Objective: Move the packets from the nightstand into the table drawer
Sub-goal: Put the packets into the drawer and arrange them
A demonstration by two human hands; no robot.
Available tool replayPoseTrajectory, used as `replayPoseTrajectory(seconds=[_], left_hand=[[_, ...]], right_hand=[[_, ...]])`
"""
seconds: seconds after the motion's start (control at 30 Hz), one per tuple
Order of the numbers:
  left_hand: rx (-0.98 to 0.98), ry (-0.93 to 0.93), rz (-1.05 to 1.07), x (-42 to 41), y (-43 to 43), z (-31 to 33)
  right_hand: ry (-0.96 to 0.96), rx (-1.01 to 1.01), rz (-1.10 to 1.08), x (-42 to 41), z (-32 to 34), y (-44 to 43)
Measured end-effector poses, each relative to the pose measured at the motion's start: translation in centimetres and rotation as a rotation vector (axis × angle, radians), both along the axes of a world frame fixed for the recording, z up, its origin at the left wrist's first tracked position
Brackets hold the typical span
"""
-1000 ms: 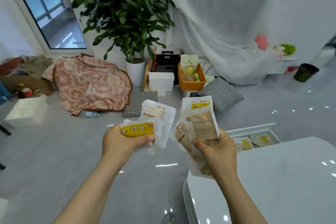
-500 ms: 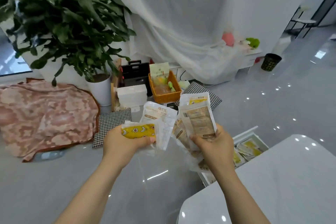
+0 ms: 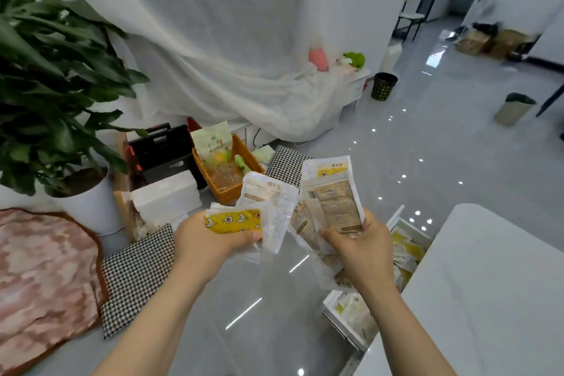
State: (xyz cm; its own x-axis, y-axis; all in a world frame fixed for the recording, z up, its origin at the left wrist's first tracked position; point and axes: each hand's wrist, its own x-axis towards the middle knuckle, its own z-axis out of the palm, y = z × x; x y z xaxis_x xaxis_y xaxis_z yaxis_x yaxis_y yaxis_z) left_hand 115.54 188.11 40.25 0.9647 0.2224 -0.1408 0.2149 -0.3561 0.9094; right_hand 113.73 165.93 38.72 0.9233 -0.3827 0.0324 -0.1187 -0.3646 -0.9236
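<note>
The packets are in the air, split between two hands. The left hand [image 3: 207, 243] pinches a yellow packet [image 3: 233, 221] with a white packet [image 3: 270, 201] fanned behind it. Its fingers [image 3: 247, 235] are curled round the lower edges, thumb pressed on the yellow face. The right hand [image 3: 364, 252] grips a fan of tan-printed packets [image 3: 334, 201], its fingers [image 3: 331, 234] closed on the bottom of the stack, with a few more packets hanging below the palm.

Just below and to the right of the right fingers lies the open drawer [image 3: 396, 215] — pulled out from under the white bench [image 3: 488, 284], with loose packets [image 3: 410, 252] already lying in it. Beyond the left fingers an orange basket [image 3: 227, 191] and a foam box [image 3: 166, 197] sit on the floor [image 3: 427, 146].

This looks like the carrying step, near its end. The next move calls for lowering each bundle over the drawer before letting go — the right one is nearest, while the left must cross over. The slick, fanned packets could slip out if the grip eases too soon.
</note>
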Motion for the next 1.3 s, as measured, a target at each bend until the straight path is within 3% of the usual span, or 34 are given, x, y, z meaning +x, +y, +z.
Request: replayPoseTrajectory(seconds=[0.4, 0.9, 1.3], left_hand=[[-0.004, 0.067, -0.312, 15.2, -0.6, -1.6], [0.148, 0.093, -0.627, 34.5, -11.9, -3.3], [0.109, 0.14, -1.026, 47.5, -22.1, -4.3]], right_hand=[[0.088, -0.006, -0.32, 8.4, -2.7, 0.9], [0.145, 0.069, -0.625, 21.5, -4.8, -7.7], [0.172, 0.087, -1.012, 28.1, -5.7, -11.5]])
